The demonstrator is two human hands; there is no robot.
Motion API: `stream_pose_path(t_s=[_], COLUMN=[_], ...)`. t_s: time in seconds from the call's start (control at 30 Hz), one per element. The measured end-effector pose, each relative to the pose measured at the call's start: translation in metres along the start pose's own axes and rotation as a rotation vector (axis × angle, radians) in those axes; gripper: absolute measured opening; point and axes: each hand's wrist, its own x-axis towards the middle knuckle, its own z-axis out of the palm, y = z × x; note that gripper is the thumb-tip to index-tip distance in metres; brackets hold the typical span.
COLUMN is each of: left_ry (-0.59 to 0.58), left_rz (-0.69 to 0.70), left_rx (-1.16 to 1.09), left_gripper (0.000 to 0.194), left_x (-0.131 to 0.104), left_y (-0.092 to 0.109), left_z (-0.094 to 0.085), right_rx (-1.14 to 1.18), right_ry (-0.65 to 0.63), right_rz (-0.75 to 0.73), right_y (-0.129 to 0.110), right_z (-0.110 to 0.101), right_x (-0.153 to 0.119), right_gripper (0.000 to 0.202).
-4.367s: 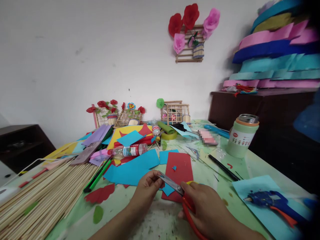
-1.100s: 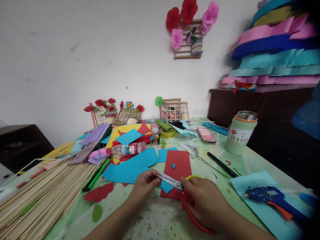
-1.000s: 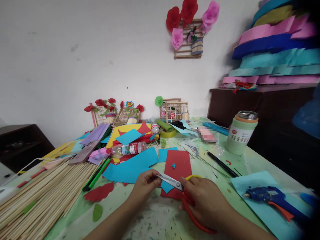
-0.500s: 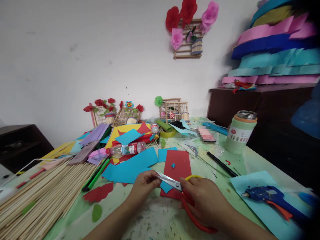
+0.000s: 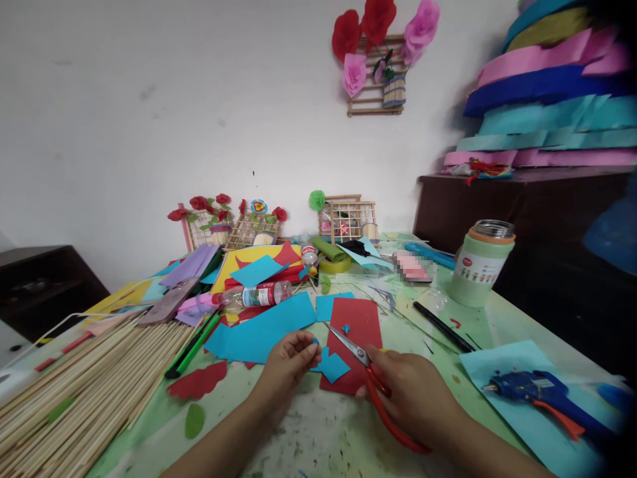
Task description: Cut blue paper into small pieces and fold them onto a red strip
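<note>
My left hand [image 5: 291, 362] has its thumb and fingers closed on a small piece of blue paper [image 5: 316, 341], mostly hidden by the fingertips. In my right hand [image 5: 413, 392] are scissors [image 5: 351, 346] with red and yellow handles. Their blades look closed and point up and left, apart from my left hand. Beneath the scissors lies a sheet of red paper [image 5: 361, 318], carrying a tiny blue scrap [image 5: 346, 328]. A cut blue paper piece [image 5: 332, 365] overlaps the red sheet's left edge, close to my left fingertips.
Thin wooden sticks [image 5: 94, 385] cover the left side. Beyond my hands lie blue paper [image 5: 263, 328] and a plastic bottle [image 5: 259, 295]. To the right are a black pen [image 5: 442, 326], a blue glue gun [image 5: 535, 386] and a green flask [image 5: 480, 265].
The scissors have moved away from my left fingers, and their blades have turned upward. My left hand has rolled slightly, revealing the blue bit in its fingertips.
</note>
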Motion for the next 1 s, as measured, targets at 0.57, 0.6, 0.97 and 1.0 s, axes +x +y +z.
stream_pose_path(t_s=[0.57,0.6,0.97,1.0], left_ry=[0.043,0.044,0.064,0.065], left_rz=[-0.055,-0.059,-0.085,-0.085], left_rx=[-0.1,-0.104,-0.087,-0.084], left_gripper=[0.032,0.032,0.038,0.039], left_x=[-0.0004,-0.0006,0.0003,0.0004], left_y=[0.0,0.0004,0.0022,0.0021], left_z=[-0.0002,0.0005,0.0005,0.0002], right_rx=[0.024,0.025,0.01,0.007], right_ry=[-0.039,-0.044,-0.044,-0.042], right_rz=[0.008,0.008,0.015,0.017], right_y=[-0.0045,-0.0048,-0.0046,-0.0046], right_z=[-0.002,-0.002,0.0003,0.0004], right_x=[0.0005,0.0006,0.0006,0.0009], right_gripper=[0.029,0.029,0.03,0.03])
